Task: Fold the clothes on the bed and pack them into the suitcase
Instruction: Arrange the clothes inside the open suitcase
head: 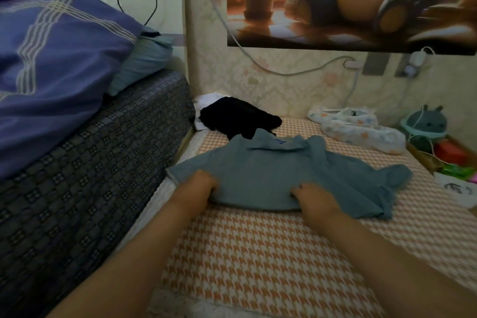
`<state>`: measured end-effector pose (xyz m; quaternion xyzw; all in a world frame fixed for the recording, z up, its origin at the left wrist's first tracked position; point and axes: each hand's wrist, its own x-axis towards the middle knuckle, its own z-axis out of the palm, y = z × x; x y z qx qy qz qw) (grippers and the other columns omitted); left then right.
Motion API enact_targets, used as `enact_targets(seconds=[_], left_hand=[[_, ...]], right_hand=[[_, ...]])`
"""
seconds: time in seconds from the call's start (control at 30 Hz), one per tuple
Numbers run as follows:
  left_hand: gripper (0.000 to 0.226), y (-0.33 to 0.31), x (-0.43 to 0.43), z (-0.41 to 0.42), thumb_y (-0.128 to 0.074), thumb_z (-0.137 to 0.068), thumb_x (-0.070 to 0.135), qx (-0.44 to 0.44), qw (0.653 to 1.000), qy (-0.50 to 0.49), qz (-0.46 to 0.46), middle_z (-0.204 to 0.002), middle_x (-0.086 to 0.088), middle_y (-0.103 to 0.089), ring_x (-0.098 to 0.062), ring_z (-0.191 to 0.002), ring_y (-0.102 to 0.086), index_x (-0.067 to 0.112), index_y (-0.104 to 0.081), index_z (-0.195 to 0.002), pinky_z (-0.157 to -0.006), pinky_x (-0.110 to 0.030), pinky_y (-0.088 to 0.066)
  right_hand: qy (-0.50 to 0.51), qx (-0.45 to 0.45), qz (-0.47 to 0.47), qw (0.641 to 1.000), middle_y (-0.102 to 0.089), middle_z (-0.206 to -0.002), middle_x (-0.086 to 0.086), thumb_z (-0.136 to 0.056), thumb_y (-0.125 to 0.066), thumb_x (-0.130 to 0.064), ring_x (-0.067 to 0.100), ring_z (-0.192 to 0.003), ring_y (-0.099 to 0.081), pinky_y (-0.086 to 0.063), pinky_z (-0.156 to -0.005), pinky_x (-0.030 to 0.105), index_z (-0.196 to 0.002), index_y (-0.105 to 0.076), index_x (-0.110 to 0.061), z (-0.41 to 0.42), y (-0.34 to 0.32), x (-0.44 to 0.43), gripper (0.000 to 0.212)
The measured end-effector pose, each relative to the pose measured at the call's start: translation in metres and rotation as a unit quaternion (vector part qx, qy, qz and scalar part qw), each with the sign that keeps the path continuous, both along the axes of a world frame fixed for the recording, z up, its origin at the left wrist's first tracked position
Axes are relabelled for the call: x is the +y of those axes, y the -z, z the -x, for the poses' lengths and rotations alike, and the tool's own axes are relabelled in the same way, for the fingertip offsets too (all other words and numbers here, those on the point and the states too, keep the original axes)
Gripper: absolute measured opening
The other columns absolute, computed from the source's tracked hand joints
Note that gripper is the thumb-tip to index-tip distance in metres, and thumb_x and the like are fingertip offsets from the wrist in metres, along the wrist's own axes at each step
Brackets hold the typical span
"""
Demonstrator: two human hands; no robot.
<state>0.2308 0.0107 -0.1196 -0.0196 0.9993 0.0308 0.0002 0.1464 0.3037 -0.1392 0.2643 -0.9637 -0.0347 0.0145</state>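
A dim bedroom is showing a bed (pixel 258 253) covered in an orange-and-white houndstooth sheet, with a poster on the wall beyond. A blue-grey collared shirt (pixel 271 175) is lying flat on that sheet, directly ahead of both hands, collar pointing away from the person and sleeves spreading left and right. Its long axis is running crosswise to the arms. The left hand (pixel 198 186) is gripping the near folded edge, fingers curled over the cloth. The right hand (pixel 313 197) is doing the same further along that edge, fingers pressing into the fabric. Both hands are equally near; neither is leading. Beyond the shirt, further from the hands, a black garment (pixel 240 117) is lying crumpled over something white. No suitcase is visible. Judgement: 1 fold is in hand, and the next move likely depends on carrying the near edge away toward the collar.
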Motion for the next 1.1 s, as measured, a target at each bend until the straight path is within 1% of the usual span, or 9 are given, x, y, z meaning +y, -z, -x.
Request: enact_targets(seconds=[0.13,0.23,0.33,0.43,0.6,0.7,0.87,1.03,1.1], left_hand=[[0.045,-0.014,0.009,0.002,-0.05,-0.1,0.025,-0.115,0.982,-0.112,0.099,-0.148,-0.015,-0.042,-0.032,-0.134,-0.042,0.009,-0.044,-0.141,-0.112,-0.038,-0.032],[0.033,-0.013,0.037,0.001,-0.059,-0.087,0.029,-0.112,0.99,-0.03,0.077,-0.123,-0.007,-0.06,-0.027,-0.11,-0.057,0.02,-0.059,-0.119,-0.096,-0.038,-0.048],[0.032,-0.023,0.084,0.008,-0.061,-0.081,0.026,-0.063,0.995,0.064,-0.039,-0.11,0.001,-0.054,-0.019,-0.096,-0.052,0.026,-0.055,-0.113,-0.08,-0.031,-0.045],[0.044,-0.022,0.133,0.019,-0.063,-0.083,0.025,-0.082,0.984,0.131,-0.089,-0.115,0.004,-0.052,-0.018,-0.097,-0.051,0.029,-0.05,-0.125,-0.077,-0.029,-0.042],[0.053,-0.006,0.181,0.036,-0.063,-0.087,0.024,-0.076,0.981,0.175,-0.031,-0.128,-0.003,-0.05,-0.025,-0.111,-0.051,0.026,-0.044,-0.136,-0.092,-0.036,-0.046],[0.033,-0.003,0.194,0.045,-0.058,-0.089,0.017,-0.06,0.979,0.19,-0.03,-0.12,-0.003,-0.053,-0.025,-0.104,-0.053,0.023,-0.053,-0.12,-0.086,-0.034,-0.045],[0.018,-0.002,0.199,0.054,-0.058,-0.078,0.01,-0.068,0.979,0.173,-0.079,-0.083,-0.003,-0.048,-0.025,-0.077,-0.048,0.02,-0.043,-0.077,-0.065,-0.033,-0.039],[0.014,0.004,0.198,0.048,-0.059,-0.082,0.022,-0.075,0.978,0.195,-0.03,-0.091,0.0,-0.051,-0.021,-0.079,-0.048,0.021,-0.047,-0.089,-0.068,-0.032,-0.042],[0.013,0.003,0.196,0.046,-0.058,-0.086,0.026,-0.063,0.979,0.187,-0.042,-0.091,-0.003,-0.054,-0.022,-0.078,-0.048,0.017,-0.049,-0.09,-0.069,-0.033,-0.042]], right_hand=[[-0.066,-0.076,0.065,0.993,-0.057,-0.112,-0.004,-0.084,-0.061,-0.012,0.017,-0.103,-0.054,-0.045,-0.087,0.027,-0.113,-0.065,-0.025,-0.009,-0.014,0.004,0.032],[-0.04,-0.204,0.191,0.959,-0.069,-0.098,0.001,-0.084,-0.059,-0.028,0.02,-0.09,-0.063,-0.053,-0.083,0.033,-0.099,-0.072,-0.014,-0.022,-0.02,0.014,0.025],[0.047,-0.11,0.266,0.957,-0.07,-0.099,0.008,-0.087,-0.054,-0.032,0.026,-0.091,-0.064,-0.054,-0.083,0.042,-0.095,-0.073,-0.013,-0.013,-0.019,0.05,0.028],[0.204,0.03,0.181,0.962,-0.06,-0.125,0.009,-0.095,-0.049,-0.026,0.026,-0.112,-0.058,-0.049,-0.095,0.038,-0.121,-0.065,-0.018,-0.002,-0.016,0.098,0.031],[0.317,-0.042,0.226,0.92,-0.062,-0.124,0.014,-0.102,-0.039,-0.038,0.031,-0.108,-0.059,-0.048,-0.094,0.041,-0.118,-0.06,-0.012,0.011,0.006,0.147,0.037],[0.307,-0.021,0.282,0.909,-0.068,-0.104,0.011,-0.1,-0.046,-0.034,0.029,-0.093,-0.063,-0.048,-0.077,0.034,-0.089,-0.059,-0.015,0.013,-0.009,0.152,0.025],[0.396,-0.071,0.234,0.885,-0.052,-0.14,0.017,-0.104,-0.038,-0.03,0.034,-0.126,-0.052,-0.041,-0.106,0.042,-0.134,-0.054,-0.008,0.019,-0.014,0.175,0.04],[0.152,0.073,0.113,0.979,-0.047,-0.131,0.005,-0.084,-0.059,-0.026,0.025,-0.119,-0.044,-0.039,-0.102,0.039,-0.133,-0.047,-0.023,0.002,-0.012,0.168,0.051],[0.03,0.012,0.089,0.996,-0.039,-0.128,0.0,-0.07,-0.062,-0.031,0.021,-0.12,-0.036,-0.031,-0.105,0.039,-0.134,-0.043,-0.03,-0.007,-0.018,0.16,0.066]])
